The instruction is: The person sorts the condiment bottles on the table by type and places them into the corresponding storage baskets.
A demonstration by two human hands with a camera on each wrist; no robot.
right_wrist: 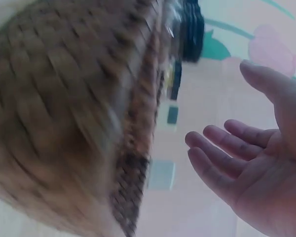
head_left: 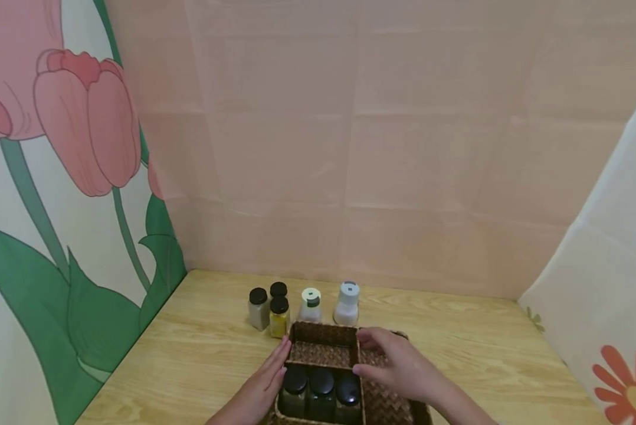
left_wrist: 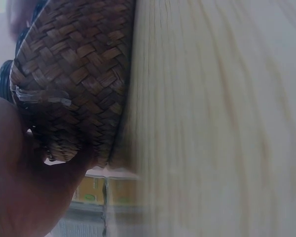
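A woven wicker basket with compartments sits at the near edge of the view, on a wood-grained bench. Three black-lidded jars stand upright side by side in its near left compartment; their contents are too dark to tell. The person's left hand rests against the basket's outer left wall, the grip spread and the fingers stretched along the weave. In the left wrist view a pale translucent strip crosses that wicker. The right hand is over the right compartment, beside the divider; its grip is wide, the fingers loosely bent and holding nothing. The woven floor of the far left compartment shows between the hands.

Just beyond the basket's far left corner, three more black-lidded jars stand close together: a yellow-filled jar nearest, a greyish-filled jar to its left, and a partly hidden jar behind. To their right are a bottle with a pale greenish cap and a bottle with a pale bluish cap. A tulip-printed cloth hangs at left, a white flowered cloth at right, and a creased pinkish-beige backdrop at the far side.
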